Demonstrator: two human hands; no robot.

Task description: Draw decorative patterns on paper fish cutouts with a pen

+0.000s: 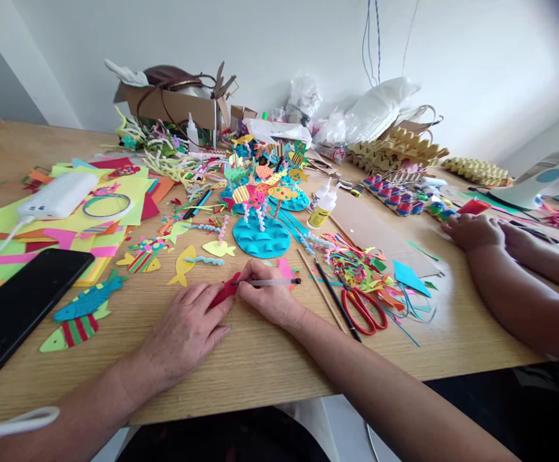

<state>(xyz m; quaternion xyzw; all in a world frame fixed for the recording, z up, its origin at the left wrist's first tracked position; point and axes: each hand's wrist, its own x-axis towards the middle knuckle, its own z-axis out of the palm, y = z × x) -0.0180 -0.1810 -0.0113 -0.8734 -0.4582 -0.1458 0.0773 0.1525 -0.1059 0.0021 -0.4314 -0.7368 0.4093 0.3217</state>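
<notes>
A small red paper fish (223, 295) lies on the wooden table in front of me. My left hand (187, 324) holds it down with its fingertips, the thumb set apart on the wood. Pinched in my right hand (268, 298) is a pen (276, 282) with a clear barrel, its tip at the fish's right end and partly hidden by my fingers. Just beyond stands a blue painted egg-carton base (261, 237) bearing paper fish on curly pipe cleaners. Left of my hands lie a yellow fish (181, 265) and a striped fish (70, 333).
Red-handled scissors (363, 311), a black pencil (339, 301) and paper scraps (356, 263) lie to the right. Glue bottles (322, 208) stand behind. At left are a black phone (29, 308) and coloured paper (135, 218). Another person's hands (476, 231) rest at far right.
</notes>
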